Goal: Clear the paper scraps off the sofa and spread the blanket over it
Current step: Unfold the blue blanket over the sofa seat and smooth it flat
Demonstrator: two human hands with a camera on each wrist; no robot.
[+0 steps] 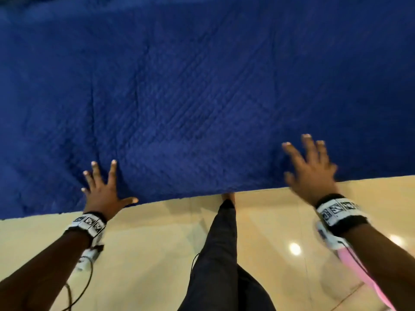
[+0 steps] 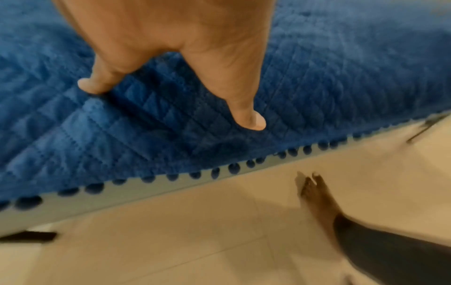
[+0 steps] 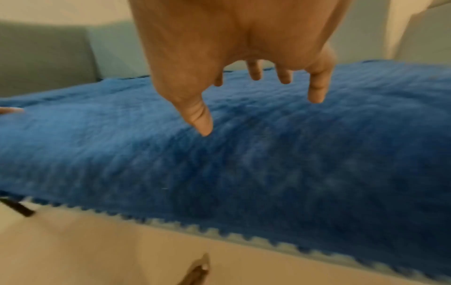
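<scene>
The big blue quilted blanket (image 1: 202, 86) lies spread flat over the pale grey sofa (image 2: 73, 210). Its bobble edge hangs along the sofa's front. The left hand (image 1: 105, 194) rests on the blanket near that edge, fingers spread wide, holding nothing. The right hand (image 1: 312, 171) is above the blanket, fingers spread, holding nothing.

Blue quilted blanket (image 1: 202, 97), bobble-fringed edge, spread flat over pale sofa (image 2: 73, 208)
</scene>
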